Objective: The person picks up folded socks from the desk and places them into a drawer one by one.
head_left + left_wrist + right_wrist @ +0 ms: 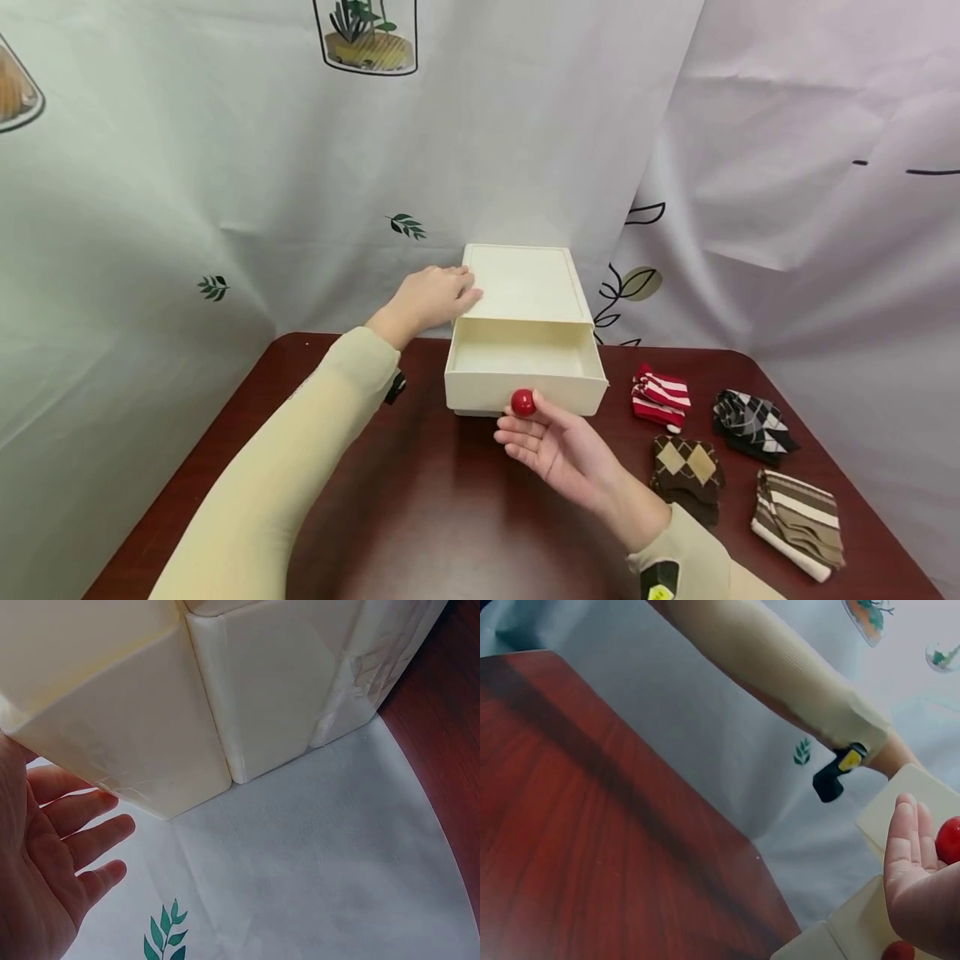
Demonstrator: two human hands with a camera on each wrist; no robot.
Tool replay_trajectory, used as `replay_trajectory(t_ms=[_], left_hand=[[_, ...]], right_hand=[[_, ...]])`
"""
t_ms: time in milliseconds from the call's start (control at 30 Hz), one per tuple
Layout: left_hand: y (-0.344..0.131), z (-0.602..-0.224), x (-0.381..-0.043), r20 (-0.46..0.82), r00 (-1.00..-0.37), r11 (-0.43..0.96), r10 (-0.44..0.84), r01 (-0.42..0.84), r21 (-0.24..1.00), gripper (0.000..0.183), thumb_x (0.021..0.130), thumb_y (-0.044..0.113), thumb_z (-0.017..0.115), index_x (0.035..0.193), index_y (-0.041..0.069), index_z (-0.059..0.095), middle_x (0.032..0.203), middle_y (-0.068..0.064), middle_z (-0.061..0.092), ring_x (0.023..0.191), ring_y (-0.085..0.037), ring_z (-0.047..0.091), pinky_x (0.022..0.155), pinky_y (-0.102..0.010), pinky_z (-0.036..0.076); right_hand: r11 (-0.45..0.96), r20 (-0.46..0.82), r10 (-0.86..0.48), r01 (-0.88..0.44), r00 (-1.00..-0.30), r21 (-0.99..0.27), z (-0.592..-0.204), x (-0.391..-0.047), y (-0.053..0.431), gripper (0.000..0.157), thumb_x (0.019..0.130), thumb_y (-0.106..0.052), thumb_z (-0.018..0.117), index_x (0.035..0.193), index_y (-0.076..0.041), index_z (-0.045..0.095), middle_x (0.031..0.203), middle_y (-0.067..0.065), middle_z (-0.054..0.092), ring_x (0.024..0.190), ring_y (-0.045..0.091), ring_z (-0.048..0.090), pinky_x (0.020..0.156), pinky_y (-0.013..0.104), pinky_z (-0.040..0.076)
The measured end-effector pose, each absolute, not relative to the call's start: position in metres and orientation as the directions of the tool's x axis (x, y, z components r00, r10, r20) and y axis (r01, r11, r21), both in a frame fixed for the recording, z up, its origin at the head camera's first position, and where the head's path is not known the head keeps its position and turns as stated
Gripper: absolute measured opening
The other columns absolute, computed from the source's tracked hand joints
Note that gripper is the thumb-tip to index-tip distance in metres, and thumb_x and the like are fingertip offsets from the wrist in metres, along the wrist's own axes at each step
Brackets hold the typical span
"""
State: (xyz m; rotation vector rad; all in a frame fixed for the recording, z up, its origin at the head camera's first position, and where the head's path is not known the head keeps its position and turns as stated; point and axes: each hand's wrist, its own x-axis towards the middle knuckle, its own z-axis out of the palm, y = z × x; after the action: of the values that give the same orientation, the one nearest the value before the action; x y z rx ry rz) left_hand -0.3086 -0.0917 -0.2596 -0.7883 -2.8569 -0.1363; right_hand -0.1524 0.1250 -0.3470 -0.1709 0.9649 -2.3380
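A cream two-level drawer box (528, 283) stands at the back of the table, its upper drawer (525, 387) pulled out toward me. Inside, the part of that drawer in sight holds nothing. My right hand (562, 454) has thumb and fingers around the round red knob (522, 402) on the drawer front. In the right wrist view a second red knob (898, 951) shows on the lower level. My left hand (435, 296) rests against the upper left edge of the box, fingers relaxed; the left wrist view shows its fingers (97, 840) along the box's side.
Several folded socks lie at the right of the dark red table (450, 533): a red-and-white striped pair (660, 398), a black-and-white argyle pair (753, 425), a brown argyle pair (686, 475) and a brown striped pair (798, 521). A printed white cloth (562, 125) hangs behind.
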Motion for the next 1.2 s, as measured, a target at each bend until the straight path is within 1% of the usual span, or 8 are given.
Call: replay_trajectory(t_ms=[133,333,600,700,800,967,1100,1200], left_hand=[[-0.091,-0.261,-0.31,0.198,-0.841,0.852,0.503,0.522,0.053,0.04,0.098,0.041,0.038,0.104,0.011,0.063,0.141,-0.012,0.043,0.118,-0.033,0.05,0.086,-0.043,0.045],[-0.099,-0.262,-0.31,0.183,-0.852,0.86,0.49,0.507,0.062,0.045,0.098,0.042,0.038,0.123,0.01,0.058,0.142,-0.013,0.041,0.121,-0.034,0.047,0.091,-0.046,0.043],[-0.119,-0.258,-0.305,0.194,-0.866,0.874,0.46,0.48,0.071,0.046,0.097,0.041,0.039,0.126,0.009,0.056,0.141,-0.015,0.041,0.119,-0.037,0.048,0.09,-0.049,0.043],[-0.122,-0.258,-0.303,0.193,-0.869,0.874,0.456,0.478,0.085,0.044,0.097,0.041,0.039,0.121,0.01,0.059,0.141,-0.016,0.041,0.116,-0.037,0.049,0.085,-0.048,0.045],[-0.124,-0.258,-0.303,0.197,-0.868,0.872,0.456,0.48,0.094,0.039,0.098,0.04,0.039,0.107,0.01,0.061,0.141,-0.016,0.041,0.111,-0.038,0.053,0.077,-0.045,0.046],[-0.124,-0.258,-0.304,0.212,-0.865,0.871,0.454,0.481,0.098,0.035,0.098,0.039,0.039,0.088,0.011,0.057,0.141,-0.016,0.041,0.108,-0.036,0.055,0.068,-0.04,0.044],[-0.123,-0.257,-0.305,0.217,-0.867,0.872,0.449,0.478,0.103,0.035,0.098,0.039,0.039,0.093,0.011,0.059,0.141,-0.015,0.041,0.113,-0.036,0.052,0.068,-0.04,0.044],[-0.123,-0.258,-0.305,0.207,-0.87,0.872,0.448,0.476,0.112,0.035,0.098,0.039,0.039,0.092,0.011,0.059,0.142,-0.015,0.04,0.11,-0.036,0.054,0.066,-0.04,0.043]], right_hand=[[-0.545,-0.07,-0.596,0.466,-0.8,-0.697,-0.351,-0.148,0.128,0.038,0.101,-0.031,0.037,0.105,-0.003,0.062,0.098,0.011,0.068,0.095,0.022,0.064,0.088,0.032,0.047],[-0.523,-0.04,-0.59,0.419,-0.807,-0.742,-0.355,-0.146,0.126,0.035,0.102,-0.027,0.037,0.106,-0.003,0.062,0.099,0.012,0.068,0.096,0.023,0.064,0.088,0.034,0.047],[-0.463,-0.002,-0.625,0.373,-0.78,-0.804,-0.357,-0.143,0.125,0.031,0.101,-0.02,0.039,0.111,0.0,0.059,0.099,0.013,0.067,0.095,0.026,0.064,0.087,0.036,0.048],[-0.392,0.023,-0.64,0.301,-0.768,-0.869,-0.359,-0.139,0.135,0.03,0.101,-0.016,0.039,0.114,0.002,0.059,0.1,0.014,0.067,0.094,0.027,0.065,0.085,0.037,0.049],[-0.309,0.058,-0.64,0.188,-0.766,-0.932,-0.362,-0.136,0.154,0.028,0.1,-0.01,0.041,0.115,0.004,0.059,0.101,0.016,0.067,0.093,0.028,0.065,0.083,0.038,0.05],[-0.125,0.056,-0.557,0.017,-0.829,-0.992,-0.361,-0.138,0.198,0.029,0.099,-0.01,0.044,0.116,0.01,0.056,0.101,0.021,0.065,0.09,0.031,0.066,0.08,0.045,0.05],[0.005,0.032,-0.422,-0.038,-0.906,-0.999,-0.357,-0.145,0.237,0.026,0.098,-0.014,0.047,0.112,0.003,0.06,0.1,0.022,0.065,0.09,0.03,0.066,0.08,0.046,0.05],[-0.034,0.039,-0.376,-0.029,-0.926,-0.999,-0.353,-0.151,0.267,0.025,0.1,-0.014,0.043,0.112,-0.001,0.062,0.103,0.017,0.066,0.094,0.027,0.065,0.082,0.041,0.05]])
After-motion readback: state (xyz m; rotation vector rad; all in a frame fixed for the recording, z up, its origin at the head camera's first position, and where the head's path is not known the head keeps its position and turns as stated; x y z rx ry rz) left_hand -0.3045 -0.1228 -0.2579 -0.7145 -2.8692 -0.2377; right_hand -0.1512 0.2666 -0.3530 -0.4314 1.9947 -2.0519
